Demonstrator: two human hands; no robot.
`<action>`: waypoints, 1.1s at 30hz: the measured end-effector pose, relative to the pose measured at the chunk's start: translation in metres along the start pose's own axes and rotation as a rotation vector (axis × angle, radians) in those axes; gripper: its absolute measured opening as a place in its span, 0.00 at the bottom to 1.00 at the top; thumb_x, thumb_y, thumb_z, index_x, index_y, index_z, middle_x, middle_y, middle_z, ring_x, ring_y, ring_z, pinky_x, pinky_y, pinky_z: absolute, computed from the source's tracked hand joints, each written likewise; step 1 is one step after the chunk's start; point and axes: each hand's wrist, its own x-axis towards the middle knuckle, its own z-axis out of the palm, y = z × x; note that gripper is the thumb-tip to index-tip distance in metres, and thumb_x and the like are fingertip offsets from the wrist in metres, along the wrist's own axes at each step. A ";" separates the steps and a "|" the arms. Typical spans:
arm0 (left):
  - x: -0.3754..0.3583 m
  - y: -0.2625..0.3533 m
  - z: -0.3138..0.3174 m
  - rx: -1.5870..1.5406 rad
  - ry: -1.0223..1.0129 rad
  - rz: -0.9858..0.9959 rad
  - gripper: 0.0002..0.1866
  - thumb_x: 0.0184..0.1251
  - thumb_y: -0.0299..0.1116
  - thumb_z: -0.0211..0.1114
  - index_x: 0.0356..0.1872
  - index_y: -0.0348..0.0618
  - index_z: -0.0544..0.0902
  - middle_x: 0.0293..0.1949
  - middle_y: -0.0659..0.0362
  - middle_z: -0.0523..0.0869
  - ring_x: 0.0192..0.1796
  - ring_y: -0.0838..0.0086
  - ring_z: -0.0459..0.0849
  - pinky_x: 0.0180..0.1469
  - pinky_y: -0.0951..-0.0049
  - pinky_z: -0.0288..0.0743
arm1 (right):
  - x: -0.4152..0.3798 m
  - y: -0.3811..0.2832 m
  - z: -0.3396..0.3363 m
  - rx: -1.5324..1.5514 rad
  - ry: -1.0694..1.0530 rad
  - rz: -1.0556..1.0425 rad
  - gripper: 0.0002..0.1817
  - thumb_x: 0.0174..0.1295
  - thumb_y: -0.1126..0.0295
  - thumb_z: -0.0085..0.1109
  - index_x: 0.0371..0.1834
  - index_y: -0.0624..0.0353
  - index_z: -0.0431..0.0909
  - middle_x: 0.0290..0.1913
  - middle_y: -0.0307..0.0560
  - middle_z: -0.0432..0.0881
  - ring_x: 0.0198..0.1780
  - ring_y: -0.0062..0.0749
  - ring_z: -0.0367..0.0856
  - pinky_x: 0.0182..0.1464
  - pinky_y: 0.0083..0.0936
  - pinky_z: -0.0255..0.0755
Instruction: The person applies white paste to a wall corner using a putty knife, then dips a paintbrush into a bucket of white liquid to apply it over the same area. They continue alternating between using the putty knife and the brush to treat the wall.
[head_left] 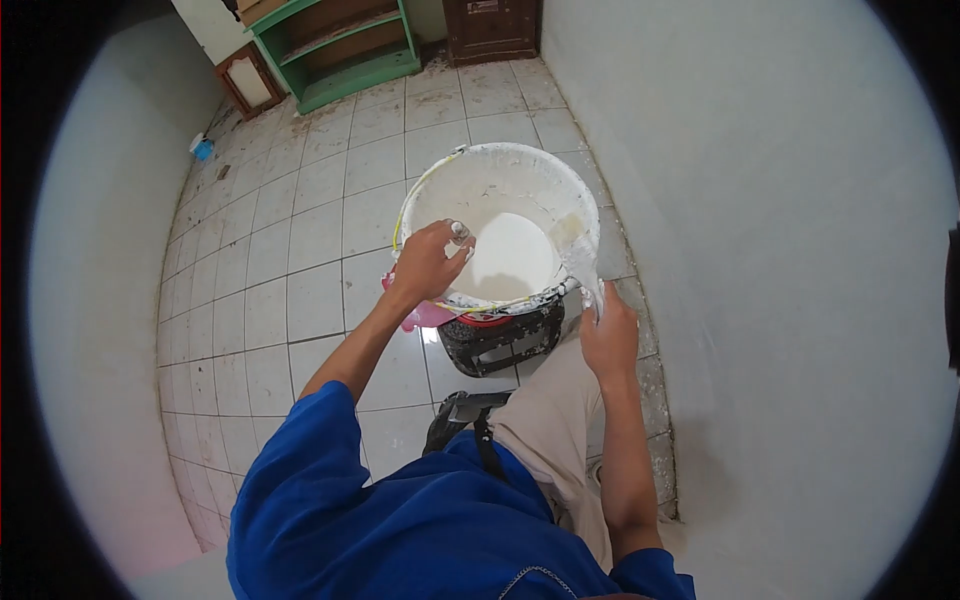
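A large white bucket (pixel 530 165), smeared with white paint, stands on a dark stool (pixel 485 352). White paint (pixel 515 258) covers its bottom. At the bucket's left side, my left hand (pixel 430 262) is closed around a small whitish object (pixel 459 231) whose kind I cannot make out. My right hand (pixel 608 335) grips the handle of a paint-covered brush (pixel 578 250) at the bucket's right rim, with the brush head over the inner wall. Something pink (pixel 428 316) hangs below the rim near my left wrist.
A wall (pixel 780 250) runs close along the right side. At the back stand a green shelf (pixel 360 86) and a brown wooden cabinet (pixel 492 38). A framed panel (pixel 250 82) leans at the far left, and a small blue-and-white container (pixel 202 147) lies on the tiled floor (pixel 265 310).
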 end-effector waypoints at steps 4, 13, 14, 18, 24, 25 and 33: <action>0.000 0.003 -0.001 0.023 -0.060 -0.044 0.06 0.53 0.31 0.61 0.32 0.41 0.80 0.30 0.53 0.82 0.29 0.63 0.80 0.30 0.68 0.72 | -0.002 0.004 -0.007 0.020 0.045 -0.068 0.12 0.53 0.74 0.50 0.40 0.67 0.73 0.33 0.63 0.77 0.37 0.59 0.76 0.38 0.44 0.68; -0.001 0.006 -0.004 -0.014 -0.059 -0.057 0.10 0.56 0.36 0.60 0.28 0.39 0.81 0.27 0.51 0.81 0.30 0.58 0.79 0.34 0.62 0.72 | -0.011 0.019 -0.009 0.001 0.102 -0.067 0.17 0.53 0.76 0.50 0.47 0.69 0.71 0.36 0.65 0.77 0.38 0.59 0.75 0.40 0.43 0.67; 0.000 0.008 -0.005 -0.015 -0.059 -0.060 0.10 0.56 0.37 0.59 0.28 0.39 0.81 0.27 0.52 0.81 0.30 0.58 0.79 0.34 0.62 0.72 | -0.010 0.019 -0.007 -0.014 0.101 -0.051 0.17 0.53 0.75 0.50 0.47 0.69 0.71 0.36 0.65 0.77 0.38 0.59 0.75 0.40 0.43 0.67; 0.001 0.008 -0.005 0.007 -0.057 -0.052 0.11 0.56 0.37 0.59 0.29 0.40 0.81 0.28 0.52 0.81 0.31 0.58 0.79 0.36 0.63 0.72 | -0.005 0.016 -0.007 -0.030 0.102 -0.033 0.18 0.54 0.75 0.50 0.49 0.69 0.70 0.36 0.65 0.77 0.39 0.60 0.75 0.41 0.44 0.67; -0.002 0.005 -0.003 0.045 -0.072 -0.060 0.07 0.54 0.32 0.60 0.31 0.42 0.81 0.30 0.54 0.83 0.32 0.60 0.81 0.36 0.64 0.72 | -0.008 0.018 -0.002 -0.057 0.103 -0.009 0.16 0.57 0.73 0.49 0.48 0.68 0.70 0.36 0.65 0.77 0.39 0.60 0.75 0.41 0.43 0.67; -0.003 0.005 -0.004 0.040 -0.069 -0.048 0.07 0.54 0.33 0.60 0.31 0.42 0.81 0.29 0.53 0.82 0.31 0.60 0.80 0.35 0.64 0.72 | -0.010 0.017 -0.003 0.030 0.123 -0.011 0.16 0.57 0.73 0.49 0.48 0.68 0.70 0.36 0.65 0.77 0.39 0.60 0.75 0.40 0.43 0.67; 0.000 0.007 -0.007 0.040 -0.088 -0.104 0.14 0.56 0.39 0.59 0.23 0.36 0.78 0.23 0.49 0.78 0.29 0.54 0.78 0.34 0.59 0.70 | -0.009 0.007 -0.006 0.076 0.093 -0.058 0.12 0.58 0.73 0.49 0.44 0.67 0.71 0.31 0.64 0.78 0.35 0.57 0.77 0.36 0.40 0.68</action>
